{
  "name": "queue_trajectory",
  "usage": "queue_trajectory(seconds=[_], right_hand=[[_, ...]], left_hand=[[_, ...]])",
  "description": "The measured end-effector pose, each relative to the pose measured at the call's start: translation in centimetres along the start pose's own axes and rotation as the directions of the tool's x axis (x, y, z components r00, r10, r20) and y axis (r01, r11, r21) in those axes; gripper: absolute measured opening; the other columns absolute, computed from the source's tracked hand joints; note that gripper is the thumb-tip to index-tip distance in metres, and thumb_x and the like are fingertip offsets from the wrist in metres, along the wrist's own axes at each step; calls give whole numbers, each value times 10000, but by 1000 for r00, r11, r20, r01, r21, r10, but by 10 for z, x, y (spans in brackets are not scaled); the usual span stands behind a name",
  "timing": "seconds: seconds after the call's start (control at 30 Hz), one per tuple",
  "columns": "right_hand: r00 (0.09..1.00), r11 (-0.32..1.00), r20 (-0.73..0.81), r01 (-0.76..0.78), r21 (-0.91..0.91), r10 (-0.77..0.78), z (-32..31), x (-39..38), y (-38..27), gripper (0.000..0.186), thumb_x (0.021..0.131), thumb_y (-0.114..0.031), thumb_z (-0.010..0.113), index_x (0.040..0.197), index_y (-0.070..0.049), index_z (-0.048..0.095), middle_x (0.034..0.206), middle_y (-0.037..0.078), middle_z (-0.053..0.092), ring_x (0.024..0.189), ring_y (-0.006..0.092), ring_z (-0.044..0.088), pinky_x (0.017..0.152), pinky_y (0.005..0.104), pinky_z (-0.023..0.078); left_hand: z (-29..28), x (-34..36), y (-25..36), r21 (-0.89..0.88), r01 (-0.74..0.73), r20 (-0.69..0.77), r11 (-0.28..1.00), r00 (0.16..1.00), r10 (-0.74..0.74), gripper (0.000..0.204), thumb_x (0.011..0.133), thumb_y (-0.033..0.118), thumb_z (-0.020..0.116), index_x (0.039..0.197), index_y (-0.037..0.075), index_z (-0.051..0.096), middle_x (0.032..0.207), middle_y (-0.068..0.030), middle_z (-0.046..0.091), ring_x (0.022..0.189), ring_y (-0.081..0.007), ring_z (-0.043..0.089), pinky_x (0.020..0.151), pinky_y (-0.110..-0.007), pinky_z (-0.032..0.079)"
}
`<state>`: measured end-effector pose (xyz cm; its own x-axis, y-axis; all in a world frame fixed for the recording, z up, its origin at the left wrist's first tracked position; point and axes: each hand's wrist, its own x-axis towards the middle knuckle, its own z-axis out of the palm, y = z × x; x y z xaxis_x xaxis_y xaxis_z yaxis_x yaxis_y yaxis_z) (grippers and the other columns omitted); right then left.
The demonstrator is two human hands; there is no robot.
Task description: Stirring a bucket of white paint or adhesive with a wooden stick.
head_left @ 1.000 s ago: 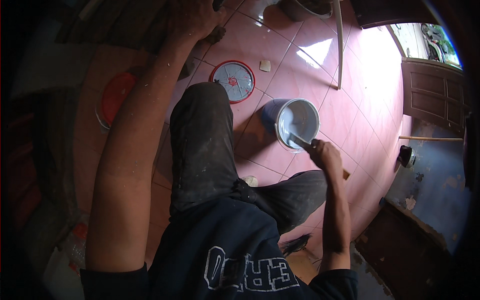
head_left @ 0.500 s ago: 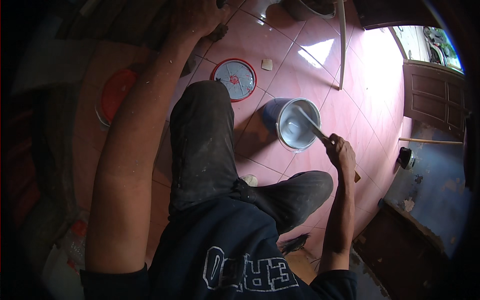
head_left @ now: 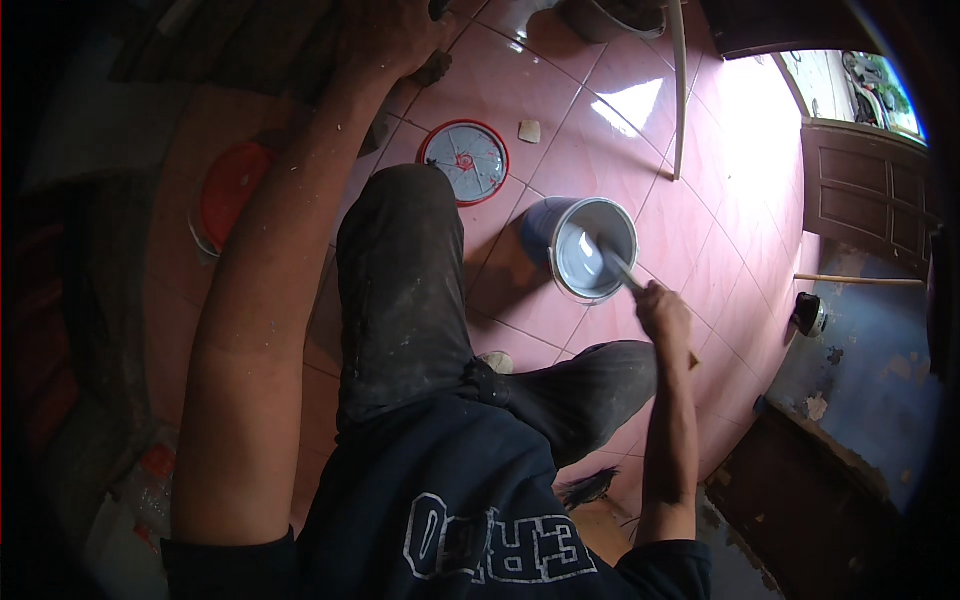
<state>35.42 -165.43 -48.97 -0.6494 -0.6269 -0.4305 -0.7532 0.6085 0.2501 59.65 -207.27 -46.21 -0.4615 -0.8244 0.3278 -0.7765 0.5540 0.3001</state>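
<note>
My right hand point(head_left: 660, 312) is closed on a flat stick point(head_left: 622, 268), whose upper part reaches into a bucket point(head_left: 542, 232) of pale blue-grey, paint-like liquid point(head_left: 578, 255). The bucket stands on the pink tiles in front of my bent knee. My left hand point(head_left: 400, 35) is raised at the upper edge of the picture, fingers curled at something dark that I cannot make out. A red-rimmed lid point(head_left: 480, 160) with grey smears lies just beyond my left knee, with a small pale square piece point(head_left: 530, 131) beside it.
A red round object point(head_left: 222, 190) lies left, partly behind my forearm. A grey tub point(head_left: 600, 22) and a long pale pole point(head_left: 679, 120) are at the top. A brown panelled door point(head_left: 862, 185), a peeling blue wall point(head_left: 860, 380) and a dark pot point(head_left: 810, 315) are at the right.
My right hand and the stick move back and forth in the bucket: rightward half a second ago, now back a little left and lower. My left hand stays where it was.
</note>
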Motion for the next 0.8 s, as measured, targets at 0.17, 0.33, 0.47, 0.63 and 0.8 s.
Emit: queue_trajectory(seconds=[0.17, 0.33, 0.47, 0.63, 0.8], right_hand=[[968, 963, -27, 252, 93, -251, -19, -7, -16, 268, 925, -325, 556, 910, -88, 679, 807, 215, 666, 779, 390, 662, 713, 495, 520], [999, 999, -27, 41, 15, -40, -17, 10, 10, 385, 956, -448, 498, 937, -97, 654, 841, 218, 676, 786, 408, 661, 700, 515, 520], [990, 993, 83, 116, -7, -115, 8, -6, -29, 366, 939, -386, 513, 881, -48, 640, 736, 218, 656, 735, 413, 660, 687, 509, 526], [992, 986, 118, 28, 164, -47, -55, 2, -16, 387, 931, -447, 544, 929, -74, 648, 873, 212, 676, 850, 412, 655, 729, 517, 505], [1000, 999, 4, -8, 32, 8, 13, -2, 0, 378, 951, -392, 501, 905, -54, 662, 816, 253, 663, 805, 443, 654, 735, 523, 518]], left_hand=[[-2, -4, -8, 42, 7, -15, 999, 1000, -6, 647, 854, 319, 686, 1387, 56, 430, 1453, -181, 386, 1388, -332, 315, 1106, -507, 285], [-3, -3, -7, 23, -26, -25, 999, 999, 27, 653, 857, 323, 684, 1394, 57, 425, 1459, -181, 378, 1392, -331, 308, 1109, -503, 279], [1, -2, -3, 28, -11, -1, 1000, 1000, 11, 653, 857, 328, 680, 1391, 49, 426, 1452, -190, 384, 1389, -334, 313, 1111, -503, 275], [-3, -5, -9, 31, -6, -14, 1000, 1000, 6, 655, 860, 336, 673, 1393, 49, 424, 1451, -192, 385, 1384, -336, 322, 1113, -504, 276], [-2, -3, 4, 11, -19, -23, 1000, 1000, 19, 653, 861, 333, 671, 1394, 50, 422, 1450, -193, 388, 1382, -341, 326, 1110, -508, 286]])
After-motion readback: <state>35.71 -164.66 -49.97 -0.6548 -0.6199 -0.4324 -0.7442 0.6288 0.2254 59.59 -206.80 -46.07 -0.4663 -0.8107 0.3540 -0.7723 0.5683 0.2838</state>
